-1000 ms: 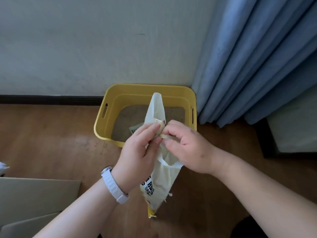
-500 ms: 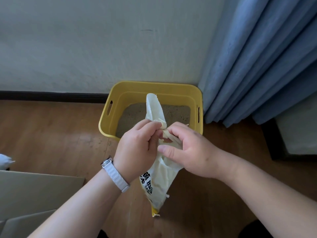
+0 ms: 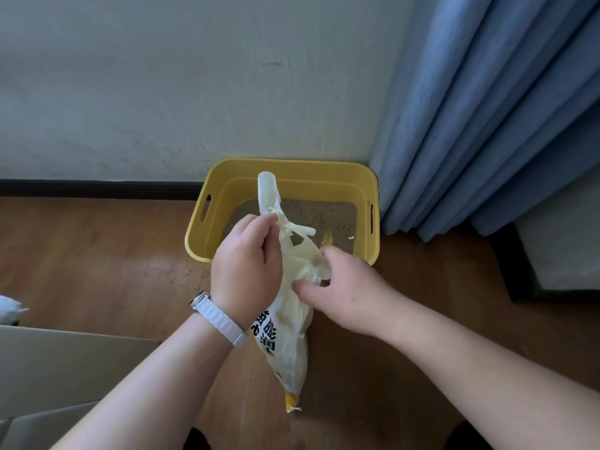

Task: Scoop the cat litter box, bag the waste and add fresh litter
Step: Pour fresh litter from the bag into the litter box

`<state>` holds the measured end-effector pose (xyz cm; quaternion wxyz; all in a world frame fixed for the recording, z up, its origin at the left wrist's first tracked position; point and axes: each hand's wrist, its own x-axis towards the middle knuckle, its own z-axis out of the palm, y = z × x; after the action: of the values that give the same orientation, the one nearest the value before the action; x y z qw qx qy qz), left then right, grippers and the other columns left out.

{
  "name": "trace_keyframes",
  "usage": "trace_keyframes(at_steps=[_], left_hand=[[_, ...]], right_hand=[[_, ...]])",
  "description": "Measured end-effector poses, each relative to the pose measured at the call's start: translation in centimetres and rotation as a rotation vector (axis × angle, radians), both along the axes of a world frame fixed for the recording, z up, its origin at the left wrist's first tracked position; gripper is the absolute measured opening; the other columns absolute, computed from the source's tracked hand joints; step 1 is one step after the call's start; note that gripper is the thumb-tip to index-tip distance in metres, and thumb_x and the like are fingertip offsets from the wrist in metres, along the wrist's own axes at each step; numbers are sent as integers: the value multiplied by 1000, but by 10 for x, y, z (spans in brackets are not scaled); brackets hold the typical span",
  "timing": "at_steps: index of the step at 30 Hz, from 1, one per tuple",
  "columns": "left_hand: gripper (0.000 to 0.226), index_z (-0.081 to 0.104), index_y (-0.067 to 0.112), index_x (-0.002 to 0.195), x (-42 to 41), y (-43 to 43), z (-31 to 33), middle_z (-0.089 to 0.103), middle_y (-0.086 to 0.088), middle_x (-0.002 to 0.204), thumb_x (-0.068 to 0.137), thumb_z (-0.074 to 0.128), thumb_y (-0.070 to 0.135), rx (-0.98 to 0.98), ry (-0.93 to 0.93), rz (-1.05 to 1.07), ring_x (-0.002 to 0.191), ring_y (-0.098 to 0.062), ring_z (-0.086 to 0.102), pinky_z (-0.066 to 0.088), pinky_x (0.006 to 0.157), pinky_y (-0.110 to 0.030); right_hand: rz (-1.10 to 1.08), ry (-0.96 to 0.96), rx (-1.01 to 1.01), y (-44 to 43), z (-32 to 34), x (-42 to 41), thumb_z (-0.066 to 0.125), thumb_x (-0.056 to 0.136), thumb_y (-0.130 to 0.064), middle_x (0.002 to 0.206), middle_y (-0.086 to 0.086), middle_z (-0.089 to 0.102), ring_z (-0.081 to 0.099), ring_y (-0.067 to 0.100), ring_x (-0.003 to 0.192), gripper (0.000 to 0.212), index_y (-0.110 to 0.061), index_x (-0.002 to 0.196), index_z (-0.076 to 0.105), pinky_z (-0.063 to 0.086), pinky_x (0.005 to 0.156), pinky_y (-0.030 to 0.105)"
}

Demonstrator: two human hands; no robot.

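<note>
A pale yellow plastic bag point(image 3: 287, 339) with black print hangs in the air in front of the yellow litter box point(image 3: 324, 172). My left hand point(image 3: 246, 271), with a white watch band on its wrist, pinches the bag's knotted neck, and one loose handle strip sticks up above the knot. My right hand point(image 3: 344, 290) grips the bag lower down on its right side. The litter box stands on the wooden floor against the wall, with grey-brown litter point(image 3: 324, 219) inside and a few pale scraps on it.
A blue curtain point(image 3: 487, 118) hangs right of the box. A dark-based piece of furniture point(image 3: 558, 254) stands at the far right. Flat cardboard point(image 3: 58, 371) lies at lower left, with a white object point(image 3: 9, 310) at the left edge.
My right hand has slid from the knot down onto the bag's side. The left hand stays on the knot. The view has shifted slightly, so the box appears further right.
</note>
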<state>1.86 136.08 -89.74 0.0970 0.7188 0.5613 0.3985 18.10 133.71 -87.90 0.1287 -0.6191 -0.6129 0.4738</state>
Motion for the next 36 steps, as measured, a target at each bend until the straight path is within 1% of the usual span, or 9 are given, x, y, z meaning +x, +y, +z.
trace_keyframes(at_steps=[5,8,10,13,17,25,28,33,36], left_hand=[[18,68,7,91,-9,-5,4,57,-3,78,90,51,4,10,161,-121,59,-22,52,44,42,-35],[19,69,10,96,-15,-9,4,58,-4,89,92,50,7,-24,263,-223,69,-24,56,47,46,-36],[21,66,10,107,-16,-14,4,57,-5,102,92,52,17,-60,333,-283,82,-25,57,52,59,-39],[59,56,13,124,-17,-21,3,53,-2,125,83,57,55,-148,473,-331,103,-26,54,51,84,-43],[97,47,17,130,-16,-26,3,52,1,130,62,55,86,-186,549,-295,111,-26,52,50,86,-44],[31,63,11,85,-16,-19,-4,61,0,79,82,54,41,-133,374,-217,70,-21,56,49,57,-35],[26,51,16,66,-19,-19,2,50,6,63,82,52,36,-124,276,-172,54,-19,49,38,46,-27],[25,61,11,64,-28,-15,12,59,2,60,78,79,21,-157,85,-6,54,-18,55,44,47,-34],[23,68,9,72,-26,-14,20,66,-4,65,76,81,28,-242,-145,115,63,-21,63,51,58,-42]], right_hand=[[-39,56,23,6,-13,0,63,85,-37,93,-8,70,65,15,87,19,-27,101,64,55,81,40],[-76,88,68,7,-17,0,62,88,-27,75,-5,67,61,14,67,6,-23,85,65,50,64,33],[-72,84,132,7,-16,0,62,88,-24,63,-5,58,50,12,56,15,-20,74,59,40,54,31],[-67,114,182,9,-11,-1,62,87,-21,61,-5,55,43,9,51,12,-16,76,60,36,51,29],[-42,158,218,8,-2,-3,59,85,-17,65,1,58,49,17,60,8,-16,78,60,44,57,38],[4,305,348,2,-2,-11,61,91,-17,73,6,60,49,18,61,4,-20,88,59,45,59,41],[-5,348,295,4,-2,-5,70,87,-28,80,-2,56,50,11,67,27,-25,105,51,47,67,38],[94,49,75,10,-14,7,71,77,-59,102,-7,48,49,8,85,64,-32,125,40,46,72,29],[216,-145,59,10,-26,6,68,74,-66,118,-10,44,48,11,108,70,-33,130,41,49,88,37]])
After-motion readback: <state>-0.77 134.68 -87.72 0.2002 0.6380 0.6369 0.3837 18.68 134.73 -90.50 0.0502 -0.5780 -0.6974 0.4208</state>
